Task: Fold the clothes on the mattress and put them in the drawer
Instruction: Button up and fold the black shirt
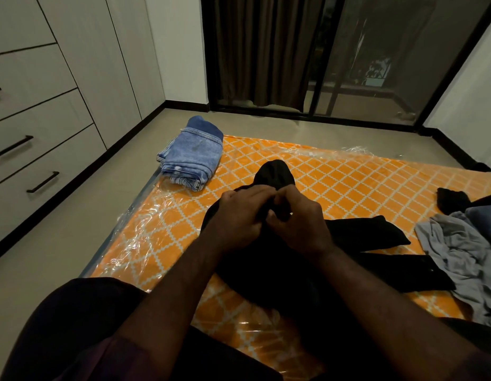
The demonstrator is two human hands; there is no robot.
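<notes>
A black garment [357, 235] lies bunched on the orange patterned mattress [348, 177] in front of me. My left hand [239, 215] and my right hand [302, 218] meet over its upper part, both pinching the black cloth side by side. One dark end of the garment sticks up just beyond my fingers. Folded blue jeans [190, 158] are stacked at the mattress's far left corner. A crumpled grey garment [464, 257] and other dark clothes [453, 200] lie at the right edge. Closed white drawers [32, 149] with black handles line the left wall.
The mattress is wrapped in clear plastic and lies on a pale floor [60, 243]. A strip of floor separates it from the drawers. Dark curtains [266, 50] and a glass sliding door [376, 64] stand at the far end. My knees are at the bottom of the view.
</notes>
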